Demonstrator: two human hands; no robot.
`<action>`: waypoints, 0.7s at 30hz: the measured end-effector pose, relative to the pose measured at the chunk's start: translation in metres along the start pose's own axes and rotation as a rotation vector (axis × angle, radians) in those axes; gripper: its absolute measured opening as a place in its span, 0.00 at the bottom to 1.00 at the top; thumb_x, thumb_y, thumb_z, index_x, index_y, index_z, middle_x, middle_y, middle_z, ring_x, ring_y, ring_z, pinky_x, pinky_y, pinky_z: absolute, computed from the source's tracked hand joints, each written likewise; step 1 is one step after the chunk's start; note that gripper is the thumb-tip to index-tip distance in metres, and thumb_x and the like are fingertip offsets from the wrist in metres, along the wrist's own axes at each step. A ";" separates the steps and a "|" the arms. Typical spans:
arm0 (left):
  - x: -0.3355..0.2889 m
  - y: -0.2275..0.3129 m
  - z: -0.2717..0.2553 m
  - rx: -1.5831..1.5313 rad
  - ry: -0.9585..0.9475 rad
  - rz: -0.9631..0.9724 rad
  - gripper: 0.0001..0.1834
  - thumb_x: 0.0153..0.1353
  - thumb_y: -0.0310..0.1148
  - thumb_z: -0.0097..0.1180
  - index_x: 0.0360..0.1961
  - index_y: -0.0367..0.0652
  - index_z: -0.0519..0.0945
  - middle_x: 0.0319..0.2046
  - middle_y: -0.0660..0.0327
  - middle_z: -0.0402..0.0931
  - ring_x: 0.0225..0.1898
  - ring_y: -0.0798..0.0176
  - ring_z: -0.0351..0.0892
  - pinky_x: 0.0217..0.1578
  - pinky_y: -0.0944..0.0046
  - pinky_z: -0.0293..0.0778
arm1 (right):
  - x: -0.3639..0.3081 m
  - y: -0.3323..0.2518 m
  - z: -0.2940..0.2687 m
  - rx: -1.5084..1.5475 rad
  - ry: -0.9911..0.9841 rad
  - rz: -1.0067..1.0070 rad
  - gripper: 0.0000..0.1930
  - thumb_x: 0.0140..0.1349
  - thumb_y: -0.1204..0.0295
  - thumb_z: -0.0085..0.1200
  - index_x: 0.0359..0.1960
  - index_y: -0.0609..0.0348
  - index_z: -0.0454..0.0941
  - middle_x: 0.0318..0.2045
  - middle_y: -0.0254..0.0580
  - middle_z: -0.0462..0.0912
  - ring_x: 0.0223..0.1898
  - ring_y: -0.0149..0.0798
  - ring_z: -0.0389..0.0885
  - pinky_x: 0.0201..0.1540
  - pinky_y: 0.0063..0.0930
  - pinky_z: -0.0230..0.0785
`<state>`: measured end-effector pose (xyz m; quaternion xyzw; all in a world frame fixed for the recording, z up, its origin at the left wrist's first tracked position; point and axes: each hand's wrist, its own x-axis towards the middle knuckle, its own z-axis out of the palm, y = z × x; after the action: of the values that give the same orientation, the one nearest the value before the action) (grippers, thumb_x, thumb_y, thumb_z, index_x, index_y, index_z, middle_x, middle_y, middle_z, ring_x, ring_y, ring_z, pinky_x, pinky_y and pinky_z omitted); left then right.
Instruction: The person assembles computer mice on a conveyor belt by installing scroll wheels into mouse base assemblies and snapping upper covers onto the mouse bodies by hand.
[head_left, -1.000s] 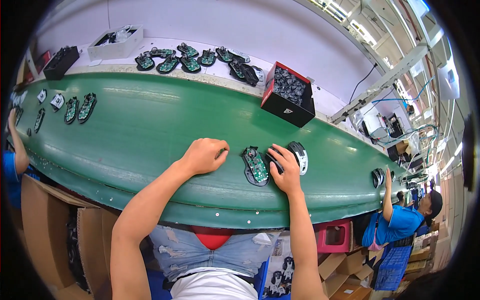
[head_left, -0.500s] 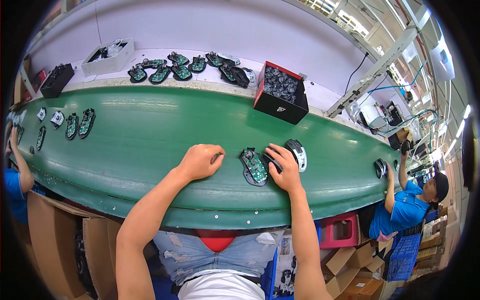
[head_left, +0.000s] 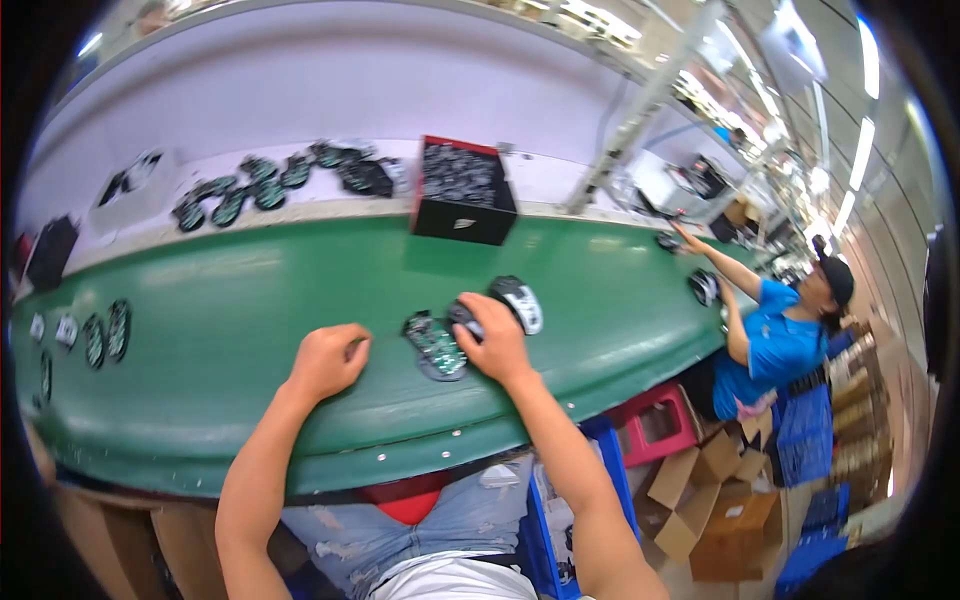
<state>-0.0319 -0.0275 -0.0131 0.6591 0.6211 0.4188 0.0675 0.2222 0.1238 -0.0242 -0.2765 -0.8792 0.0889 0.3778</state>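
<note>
My right hand [head_left: 494,342] is wrapped over a black computer mouse [head_left: 462,318] on the green belt, its fingers covering most of it. Just left of that mouse, touching or nearly so, lies an opened mouse base with a green circuit board [head_left: 437,348]. On the other side of my right hand rests a black and white mouse part [head_left: 519,303]. My left hand [head_left: 332,364] hovers at or just above the belt, fingers curled closed; whatever they hold, if anything, is hidden.
Across the belt [head_left: 270,290], a black and red box [head_left: 465,215] of small dark parts stands on the ledge edge. More circuit-board mouse bases [head_left: 265,190] lie along the ledge. Others [head_left: 119,330] sit at the belt's left. A co-worker [head_left: 775,340] handles mice at the right.
The view has swung toward the right, so belt and boxes appear shifted left. The co-worker's far hand has come down to the belt. My hands keep about the same poses.
</note>
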 end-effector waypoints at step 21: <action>0.000 0.003 0.003 -0.033 0.019 0.030 0.04 0.56 0.26 0.58 0.30 0.38 0.83 0.23 0.51 0.80 0.24 0.52 0.80 0.29 0.58 0.75 | -0.065 0.143 -0.113 -0.380 0.281 0.410 0.20 0.55 0.66 0.62 0.49 0.57 0.79 0.48 0.50 0.82 0.50 0.55 0.79 0.54 0.46 0.72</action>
<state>-0.0273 -0.0266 -0.0128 0.6631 0.6048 0.4361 0.0663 0.3994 0.2008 -0.0377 -0.5235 -0.7449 -0.0417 0.4115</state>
